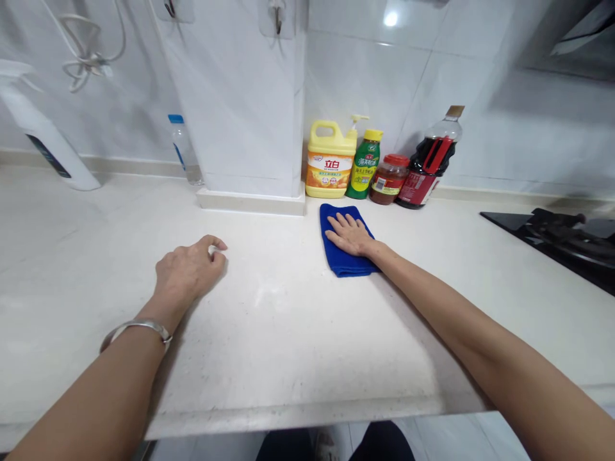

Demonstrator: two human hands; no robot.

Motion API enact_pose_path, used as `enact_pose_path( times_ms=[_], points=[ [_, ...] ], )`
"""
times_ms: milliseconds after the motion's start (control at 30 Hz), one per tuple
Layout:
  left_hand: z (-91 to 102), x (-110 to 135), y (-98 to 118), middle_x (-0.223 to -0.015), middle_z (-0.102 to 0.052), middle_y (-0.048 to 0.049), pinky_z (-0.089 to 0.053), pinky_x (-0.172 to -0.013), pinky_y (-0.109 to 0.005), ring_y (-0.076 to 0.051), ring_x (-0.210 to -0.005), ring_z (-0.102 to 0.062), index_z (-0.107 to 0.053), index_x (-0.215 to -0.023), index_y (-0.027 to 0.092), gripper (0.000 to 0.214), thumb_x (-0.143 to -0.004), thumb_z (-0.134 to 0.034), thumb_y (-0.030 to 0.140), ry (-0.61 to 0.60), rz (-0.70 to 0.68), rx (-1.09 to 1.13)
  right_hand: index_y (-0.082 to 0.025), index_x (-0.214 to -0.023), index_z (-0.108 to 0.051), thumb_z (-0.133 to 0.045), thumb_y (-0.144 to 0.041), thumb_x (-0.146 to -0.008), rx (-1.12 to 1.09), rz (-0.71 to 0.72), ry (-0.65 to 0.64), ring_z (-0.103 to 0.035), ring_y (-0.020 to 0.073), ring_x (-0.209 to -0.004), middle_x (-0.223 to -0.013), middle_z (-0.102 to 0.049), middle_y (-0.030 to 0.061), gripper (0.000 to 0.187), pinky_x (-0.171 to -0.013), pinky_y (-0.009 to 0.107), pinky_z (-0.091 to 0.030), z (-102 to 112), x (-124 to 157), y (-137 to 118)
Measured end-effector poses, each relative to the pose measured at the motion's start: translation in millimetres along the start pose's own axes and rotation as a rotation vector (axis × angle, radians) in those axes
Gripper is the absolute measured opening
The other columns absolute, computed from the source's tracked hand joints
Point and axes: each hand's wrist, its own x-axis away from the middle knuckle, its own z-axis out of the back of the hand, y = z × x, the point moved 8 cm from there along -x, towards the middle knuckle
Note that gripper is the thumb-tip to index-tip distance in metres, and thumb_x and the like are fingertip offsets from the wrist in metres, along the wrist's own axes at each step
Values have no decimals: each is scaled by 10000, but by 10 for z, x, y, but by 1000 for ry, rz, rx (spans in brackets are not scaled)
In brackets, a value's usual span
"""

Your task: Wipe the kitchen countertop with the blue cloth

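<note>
My right hand [350, 235] lies flat on a folded blue cloth [353, 264], its fingers spread and pressing the cloth to the white countertop [273, 320]. The cloth sits just in front of a row of bottles by the wall. On the left, my left hand [189, 272] rests at the countertop with its fingers loosely bent. A gap shows between its thumb and index finger, and nothing is between them; the other fingers are partly hidden underneath. A silver bangle [137, 326] circles the left wrist.
A yellow detergent jug [330, 168], a green sauce bottle [364, 168], a red-lidded jar [388, 180] and a dark sauce bottle [429, 163] stand behind the cloth. A wall pillar [240, 115] juts out. Leftward are a clear bottle [186, 153] and a white spray bottle [50, 144]; rightward, a black stove [567, 237].
</note>
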Motion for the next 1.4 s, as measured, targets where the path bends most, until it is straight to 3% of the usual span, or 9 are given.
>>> enact_pose_path(
  times_ms=[267, 500, 733, 800, 900, 967, 1100, 1267, 1400],
  points=[
    [50, 19, 39, -948, -688, -121, -499, -878, -482, -361, -1002, -638, -632, -1282, 323, 471, -906, -360, 408, -5, -33, -15, -238, -1642, -202, -230, -640, -1018, 0, 156, -15, -83, 367, -1573, -1716, -123, 83, 743, -1265, 571, -126, 1, 494, -509],
    [103, 208, 125, -1081, -709, -94, -475, -874, -453, -350, -1040, -634, -606, -1288, 297, 491, -926, -308, 444, 22, -98, 73, -182, -1643, -196, -236, -609, -1028, -60, 179, -27, -56, 407, -1566, -1707, -99, 158, 750, -1257, 604, -92, 39, 1017, -774],
    [300, 650, 895, -986, -735, -57, -494, -879, -366, -260, -956, -681, -637, -1230, 269, 487, -911, -382, 533, 71, -393, 398, -149, -1638, -214, -299, -602, -1018, -158, 171, -14, -30, 424, -1562, -1699, -92, 182, 772, -1247, 643, -68, 74, 1419, -893],
    [373, 802, 1166, -1077, -740, -67, -510, -936, -361, -247, -1007, -690, -643, -1223, 255, 506, -905, -395, 560, 61, -431, 537, -182, -1608, -326, -449, -572, -981, -225, 259, -21, -105, 406, -1562, -1690, -184, 151, 748, -1253, 618, -117, 125, 1447, -805],
    [415, 1002, 1565, -1191, -725, -77, -503, -1025, -381, -246, -1102, -671, -655, -1224, 235, 530, -914, -387, 572, 63, -500, 600, -232, -1369, -651, -563, -292, -906, -514, 393, 28, -502, 279, -1398, -1478, -582, 68, 475, -1189, 448, -372, 254, 1421, -433],
    [347, 1106, 1822, -1308, -683, -101, -447, -1119, -422, -263, -1219, -621, -645, -1275, 201, 571, -931, -363, 558, 49, -550, 526, -196, -1127, -770, -480, -155, -876, -771, 258, 219, -692, 201, -1112, -1163, -760, 49, 386, -1034, 344, -512, 349, 1348, 77],
    [-42, 1294, 2267, -1553, -469, -180, -262, -1256, -482, -304, -1477, -385, -475, -1481, 85, 721, -971, -310, 566, -117, -579, 286, -174, -896, -777, -451, -103, -829, -943, -24, 499, -726, 164, -860, -869, -773, 36, 340, -832, 272, -574, 277, 1319, 808],
    [-432, 1598, 2564, -1677, -137, -207, -84, -1221, -715, -433, -1550, -51, -293, -1596, 139, 805, -988, -253, 665, -203, -587, -50, -187, -817, -757, -482, -101, -809, -979, 6, 494, -709, 151, -802, -806, -754, 17, 288, -797, 260, -569, 204, 1281, 854],
    [-482, 1687, 2501, -1693, -65, -167, -50, -1237, -693, -395, -1556, 9, -225, -1620, 213, 775, -997, -221, 675, -207, -666, -113, -172, -796, -743, -466, -83, -801, -1054, 8, 464, -708, 154, -771, -784, -747, 27, 291, -705, 245, -562, 193, 1264, 867]
  ],
)
